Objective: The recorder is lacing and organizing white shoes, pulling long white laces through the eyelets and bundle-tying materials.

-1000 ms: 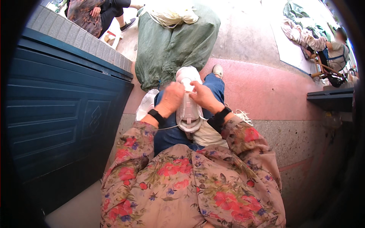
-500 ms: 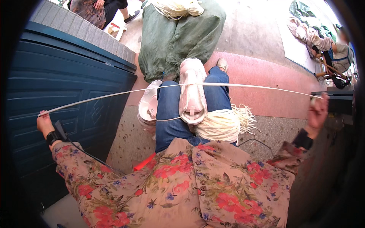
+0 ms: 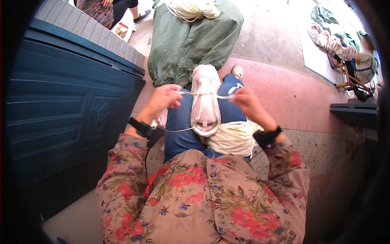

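Note:
A pale pink sneaker (image 3: 204, 107) rests lengthwise between my thighs, its heel toward me. A white shoelace (image 3: 224, 97) crosses its upper part, with ends running out to both sides. Just left of the shoe, my left hand (image 3: 163, 101) pinches one side of the lace. On the other side, my right hand (image 3: 248, 105) has its fingers closed on the lace, a loose loop of which lies over my right knee. A bundle of cream laces (image 3: 230, 140) lies on my right thigh. My left wrist mostly hides a second pale shoe.
A large green sack (image 3: 191, 44) stands in front of my knees, with another bundle of laces (image 3: 195, 10) on top. Dark blue panelled doors (image 3: 61, 105) line the left side. A seated person (image 3: 365, 63) is at far right, above a dark ledge (image 3: 352, 116); another person's leg shows upper left.
Both hands have come inward from wide apart to close beside the shoe. The lace, stretched out straight before, now hangs slack between them and curls near my right hand.

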The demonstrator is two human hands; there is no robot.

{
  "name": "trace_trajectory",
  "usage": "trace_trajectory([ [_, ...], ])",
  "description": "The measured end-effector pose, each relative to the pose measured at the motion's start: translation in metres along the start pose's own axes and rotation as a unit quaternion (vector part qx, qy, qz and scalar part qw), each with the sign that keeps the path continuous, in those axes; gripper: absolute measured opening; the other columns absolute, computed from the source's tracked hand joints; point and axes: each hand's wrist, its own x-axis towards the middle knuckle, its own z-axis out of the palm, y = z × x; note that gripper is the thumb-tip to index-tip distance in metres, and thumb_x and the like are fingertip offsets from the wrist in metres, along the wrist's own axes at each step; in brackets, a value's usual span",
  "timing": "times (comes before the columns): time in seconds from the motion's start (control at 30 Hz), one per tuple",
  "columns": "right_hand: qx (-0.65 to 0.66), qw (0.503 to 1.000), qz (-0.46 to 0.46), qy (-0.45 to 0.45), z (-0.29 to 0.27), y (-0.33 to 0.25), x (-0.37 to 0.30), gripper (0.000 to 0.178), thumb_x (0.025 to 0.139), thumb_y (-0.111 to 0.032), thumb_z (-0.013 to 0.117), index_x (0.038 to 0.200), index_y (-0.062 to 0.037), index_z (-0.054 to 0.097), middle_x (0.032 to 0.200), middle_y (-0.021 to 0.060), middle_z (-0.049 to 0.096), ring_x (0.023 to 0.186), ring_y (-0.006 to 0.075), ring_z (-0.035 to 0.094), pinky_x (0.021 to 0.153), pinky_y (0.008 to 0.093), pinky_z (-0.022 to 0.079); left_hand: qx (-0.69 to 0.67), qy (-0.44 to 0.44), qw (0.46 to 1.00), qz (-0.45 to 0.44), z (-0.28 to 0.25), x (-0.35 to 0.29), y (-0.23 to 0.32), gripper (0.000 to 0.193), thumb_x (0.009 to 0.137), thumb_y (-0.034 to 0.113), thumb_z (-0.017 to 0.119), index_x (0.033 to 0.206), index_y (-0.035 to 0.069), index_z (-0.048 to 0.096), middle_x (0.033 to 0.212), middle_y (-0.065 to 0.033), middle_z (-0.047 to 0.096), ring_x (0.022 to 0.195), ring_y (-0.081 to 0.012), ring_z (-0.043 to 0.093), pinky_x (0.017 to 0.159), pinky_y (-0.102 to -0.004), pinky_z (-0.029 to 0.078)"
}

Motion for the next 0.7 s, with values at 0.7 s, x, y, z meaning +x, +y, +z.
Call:
trace_trajectory([
  [0.7,-0.313,0.940,-0.010,-0.139,0.065,0.018,0.045,0.005,0.071,-0.010,0.052,0.072,-0.0099,0.057,0.072,0.0032,0.057,0.079,0.0203,0.054,0.074,0.0375,0.036,0.553,0.155,0.743,0.343,0.050,0.043,-0.046,0.013,0.074,0.011,0.052,0.075,0.001,0.060,0.089,-0.0132,0.056,0.096,-0.0332,0.047,0.083,-0.0396,0.040],
])
